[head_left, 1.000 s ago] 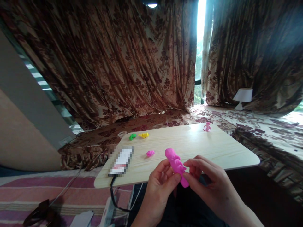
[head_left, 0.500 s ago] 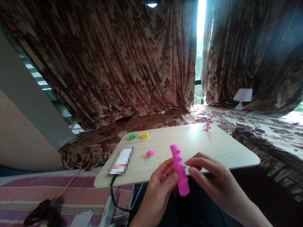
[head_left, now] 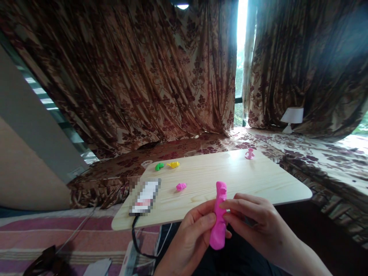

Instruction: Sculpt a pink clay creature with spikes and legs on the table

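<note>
A long roll of bright pink clay [head_left: 219, 214] stands nearly upright between both hands, over the near edge of a light wooden table [head_left: 258, 180]. My left hand [head_left: 192, 234] pinches its middle with thumb and fingers. My right hand [head_left: 253, 226] grips the same stretch from the other side, fingers curled round it. The roll's top is knobbly and its lower end hangs below the hands.
On the table lie a small pink clay lump [head_left: 181, 186], a green piece [head_left: 159, 166], a yellow piece [head_left: 173, 164], a pink figure [head_left: 249, 153] at the far edge and a phone [head_left: 144, 197] with a cable. Patterned curtains and bedding lie behind; a small lamp [head_left: 291, 117] stands far right.
The pink roll has turned from leaning left to nearly upright and moved slightly right and down. Both hands shifted with it, and the view drifted a little.
</note>
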Available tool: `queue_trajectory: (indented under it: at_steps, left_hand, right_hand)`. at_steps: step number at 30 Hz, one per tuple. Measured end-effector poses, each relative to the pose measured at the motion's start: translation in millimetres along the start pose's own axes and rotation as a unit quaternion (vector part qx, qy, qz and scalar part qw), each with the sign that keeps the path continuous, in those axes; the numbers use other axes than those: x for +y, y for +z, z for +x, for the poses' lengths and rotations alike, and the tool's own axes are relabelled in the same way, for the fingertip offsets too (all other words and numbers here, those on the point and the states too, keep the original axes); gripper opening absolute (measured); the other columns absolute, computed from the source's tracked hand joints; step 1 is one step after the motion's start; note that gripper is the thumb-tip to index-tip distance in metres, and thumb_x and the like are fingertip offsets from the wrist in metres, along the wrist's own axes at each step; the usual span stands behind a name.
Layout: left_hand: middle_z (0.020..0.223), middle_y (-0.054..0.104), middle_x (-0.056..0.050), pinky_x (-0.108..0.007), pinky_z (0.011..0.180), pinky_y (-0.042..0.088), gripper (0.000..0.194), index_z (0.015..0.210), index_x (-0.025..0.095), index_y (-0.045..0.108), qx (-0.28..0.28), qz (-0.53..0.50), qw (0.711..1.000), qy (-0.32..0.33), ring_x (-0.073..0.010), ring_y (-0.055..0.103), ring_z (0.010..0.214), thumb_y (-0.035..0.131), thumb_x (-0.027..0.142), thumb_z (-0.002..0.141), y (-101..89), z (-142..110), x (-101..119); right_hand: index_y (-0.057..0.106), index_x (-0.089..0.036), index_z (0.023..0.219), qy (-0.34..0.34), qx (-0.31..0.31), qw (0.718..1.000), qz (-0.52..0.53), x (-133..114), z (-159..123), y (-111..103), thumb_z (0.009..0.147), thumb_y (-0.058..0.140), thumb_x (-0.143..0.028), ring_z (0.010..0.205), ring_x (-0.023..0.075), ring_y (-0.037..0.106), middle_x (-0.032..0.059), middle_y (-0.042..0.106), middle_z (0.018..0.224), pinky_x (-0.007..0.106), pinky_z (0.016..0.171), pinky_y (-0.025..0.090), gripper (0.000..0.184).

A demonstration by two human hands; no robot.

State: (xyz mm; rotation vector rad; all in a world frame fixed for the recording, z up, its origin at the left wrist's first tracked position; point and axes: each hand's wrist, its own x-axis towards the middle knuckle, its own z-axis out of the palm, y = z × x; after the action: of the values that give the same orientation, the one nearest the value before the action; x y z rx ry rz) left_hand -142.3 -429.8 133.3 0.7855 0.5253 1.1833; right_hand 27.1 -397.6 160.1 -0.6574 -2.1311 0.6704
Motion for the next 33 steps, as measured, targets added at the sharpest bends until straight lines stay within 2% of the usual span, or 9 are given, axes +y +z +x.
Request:
queue_trajectory:
  at_steps: [4, 7, 10, 12, 15, 20, 24, 27, 33]
  left_hand:
    - [0.096, 0.068, -0.01, -0.03, 0.077, 0.048, 0.03, 0.113, 0.013, 0.062, 0.022, 0.004, 1.0, -0.005, -0.0156, 0.063, 0.08, 0.054, 0.011, 0.084, -2.5, 2, -2]
    - [0.102, 0.066, -0.01, -0.033, 0.079, 0.048, 0.032, 0.114, 0.016, 0.061, 0.048, 0.014, 0.999, -0.007, -0.0176, 0.063, 0.084, 0.058, 0.014, 0.082, -2.7, 3, -3]
    - [0.098, 0.067, -0.007, -0.033, 0.081, 0.048, 0.035, 0.113, 0.018, 0.061, 0.082, 0.041, 0.996, 0.012, -0.0159, 0.063, 0.082, 0.064, 0.015, 0.078, 0.2, 4, -3]
    - [0.099, 0.067, -0.006, -0.032, 0.08, 0.048, 0.037, 0.112, 0.02, 0.061, 0.095, 0.055, 0.994, 0.025, -0.0149, 0.063, 0.08, 0.067, 0.016, 0.076, 2.8, 5, -3]
    - [0.105, 0.067, -0.008, -0.032, 0.081, 0.048, 0.04, 0.111, 0.02, 0.061, 0.084, 0.079, 0.992, 0.047, -0.0186, 0.063, 0.089, 0.071, 0.019, 0.073, 6.0, 7, -5]
    - [0.104, 0.069, -0.006, -0.032, 0.085, 0.046, 0.036, 0.108, 0.022, 0.062, 0.08, 0.128, 0.984, 0.099, -0.0191, 0.063, 0.092, 0.071, 0.022, 0.073, 6.2, 8, -6]
    - [0.101, 0.07, -0.005, -0.032, 0.09, 0.044, 0.023, 0.105, 0.022, 0.064, 0.099, 0.156, 0.977, 0.102, -0.0178, 0.062, 0.095, 0.063, 0.023, 0.081, -0.4, 7, -5]
    - [0.098, 0.07, -0.005, -0.029, 0.086, 0.045, 0.023, 0.105, 0.02, 0.064, 0.113, 0.174, 0.972, 0.109, -0.0171, 0.062, 0.092, 0.062, 0.024, 0.082, -3.3, 8, -6]
    - [0.095, 0.07, -0.002, -0.022, 0.08, 0.044, 0.02, 0.103, 0.021, 0.065, 0.106, 0.207, 0.965, 0.119, -0.0129, 0.06, 0.087, 0.061, 0.023, 0.083, -1.2, 7, -7]
  right_hand:
    - [0.065, -0.021, 0.084, -0.016, -0.013, 0.997, -0.078, 1, 1, 1, 0.092, 0.047, -0.022, 0.061, 0.0114, 0.051, -0.0004, 0.054, 0.067, 0.024, 0.056, 0.036, 0.02]
    - [0.063, -0.023, 0.094, -0.004, -0.006, 0.998, -0.068, 6, -2, -1, 0.091, 0.05, -0.022, 0.063, 0.0117, 0.052, -0.001, 0.055, 0.07, 0.023, 0.056, 0.038, 0.014]
    - [0.058, -0.025, 0.106, 0.003, 0.071, 0.997, -0.023, 10, -5, -4, 0.088, 0.053, -0.019, 0.069, 0.0116, 0.056, -0.0013, 0.058, 0.078, 0.021, 0.061, 0.042, 0.019]
    - [0.059, -0.025, 0.101, 0.005, 0.115, 0.993, -0.012, 12, -4, -5, 0.088, 0.054, -0.018, 0.072, 0.0116, 0.057, -0.0011, 0.058, 0.081, 0.021, 0.065, 0.044, 0.015]
    - [0.059, -0.021, 0.088, 0.032, 0.098, 0.995, -0.013, 11, -2, -2, 0.087, 0.055, -0.022, 0.069, 0.0123, 0.056, -0.0006, 0.057, 0.078, 0.023, 0.064, 0.044, 0.004]
    - [0.059, -0.021, 0.081, 0.05, 0.088, 0.994, -0.028, 8, 1, 5, 0.087, 0.054, -0.024, 0.068, 0.0136, 0.055, -0.0001, 0.057, 0.073, 0.024, 0.062, 0.044, 0.009]
    - [0.06, -0.021, 0.084, 0.044, 0.087, 0.995, -0.03, 6, 0, 7, 0.087, 0.054, -0.024, 0.068, 0.0136, 0.055, 0.0006, 0.057, 0.075, 0.024, 0.061, 0.044, 0.008]
    - [0.06, -0.022, 0.088, 0.039, 0.09, 0.995, -0.037, 7, 0, 7, 0.086, 0.056, -0.023, 0.07, 0.0139, 0.056, 0.0007, 0.057, 0.077, 0.024, 0.062, 0.044, 0.004]
    - [0.059, -0.022, 0.089, 0.035, 0.097, 0.994, -0.044, 7, 2, 8, 0.085, 0.056, -0.021, 0.071, 0.0144, 0.055, 0.0012, 0.057, 0.078, 0.025, 0.064, 0.044, 0.005]
